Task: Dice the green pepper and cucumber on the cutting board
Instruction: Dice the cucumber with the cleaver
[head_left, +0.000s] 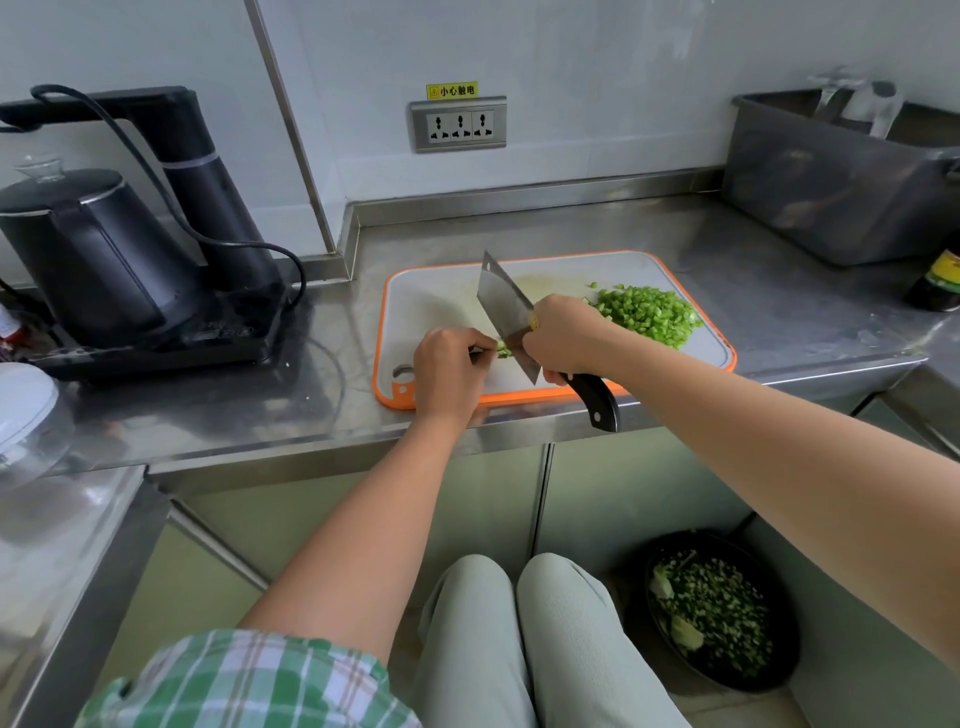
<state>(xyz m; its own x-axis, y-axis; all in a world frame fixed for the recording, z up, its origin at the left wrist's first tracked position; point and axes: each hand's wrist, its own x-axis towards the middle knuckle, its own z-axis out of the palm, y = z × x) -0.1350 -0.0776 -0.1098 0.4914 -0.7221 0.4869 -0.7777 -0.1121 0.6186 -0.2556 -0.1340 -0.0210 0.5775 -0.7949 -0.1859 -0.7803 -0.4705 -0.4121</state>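
2 hands are over the board (439, 299), a white one with an orange rim that lies on the steel table (753, 244). The left hand (451, 371) is at the near left part of the board. Its fingers are curled and they pinch a small green piece (503, 349) down on the board. I cannot tell if this piece is pepper or cucumber. The right hand (563, 338) is clenched around the knife (506, 304), a wide cleaver, just where the blade meets the black handle. The handle end reaches past the near rim of the board. The blade stands just beside the left fingertips, with its heel at the piece and its tip pointing away toward the wall. A pile (649, 312) of green dice lies on the far right part of the board, behind the right hand.

On the left of the table a black kettle (88, 249) stands on its base. A socket (460, 124) with 3 outlets is on the wall behind the board. A metal tub (831, 176) stands at the far right, and a dark bottle (940, 286) is near it. On the floor, near the person's knees, a black bin (636, 613) holds green scraps.
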